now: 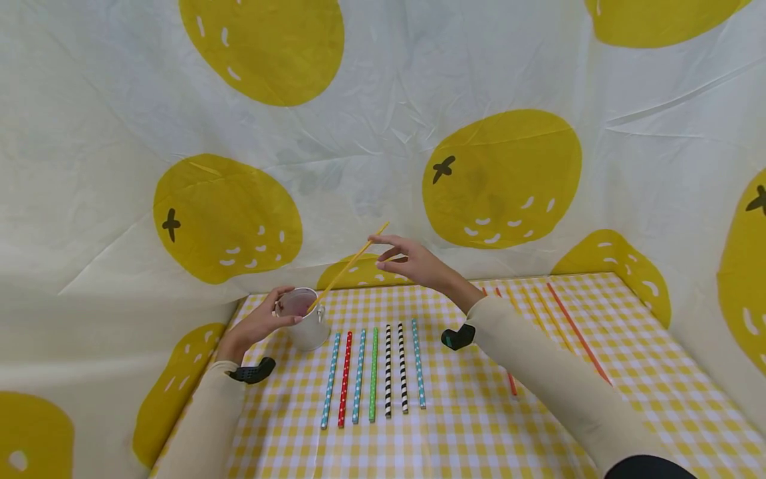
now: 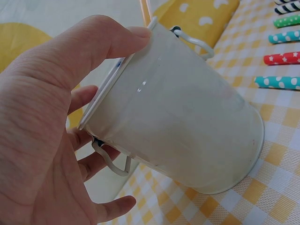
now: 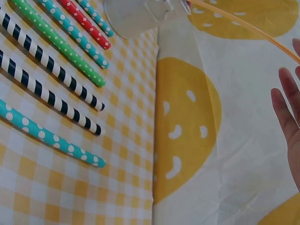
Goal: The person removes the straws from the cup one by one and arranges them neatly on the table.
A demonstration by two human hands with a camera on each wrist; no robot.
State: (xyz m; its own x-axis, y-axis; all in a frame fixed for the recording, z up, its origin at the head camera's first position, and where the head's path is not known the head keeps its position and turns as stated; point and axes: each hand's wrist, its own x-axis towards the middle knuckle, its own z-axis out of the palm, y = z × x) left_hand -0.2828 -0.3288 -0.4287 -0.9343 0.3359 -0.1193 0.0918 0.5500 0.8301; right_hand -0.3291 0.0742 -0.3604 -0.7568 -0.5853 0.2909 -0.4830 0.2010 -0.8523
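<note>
A small white metal bucket (image 1: pixel 309 330) with little side handles stands at the back left of the table. My left hand (image 1: pixel 261 324) grips its rim; in the left wrist view the thumb (image 2: pixel 133 40) presses the near side and the other fingers reach round the far side. A thin yellow-orange straw (image 1: pixel 347 268) slants up out of the bucket's mouth. Near its upper end my right hand (image 1: pixel 413 261) holds it at the fingertips, the thumb looking apart from it. At the right wrist view's edge, only part of the right hand (image 3: pixel 291 101) shows.
Several patterned paper straws lie side by side on the checked tablecloth (image 1: pixel 455 432), among them a red one (image 1: pixel 345 379), a green one (image 1: pixel 374 374) and a black-striped one (image 1: pixel 388 370). Plain orange and red straws (image 1: pixel 577 331) lie at the right. A lemon-print curtain (image 1: pixel 371 133) hangs behind.
</note>
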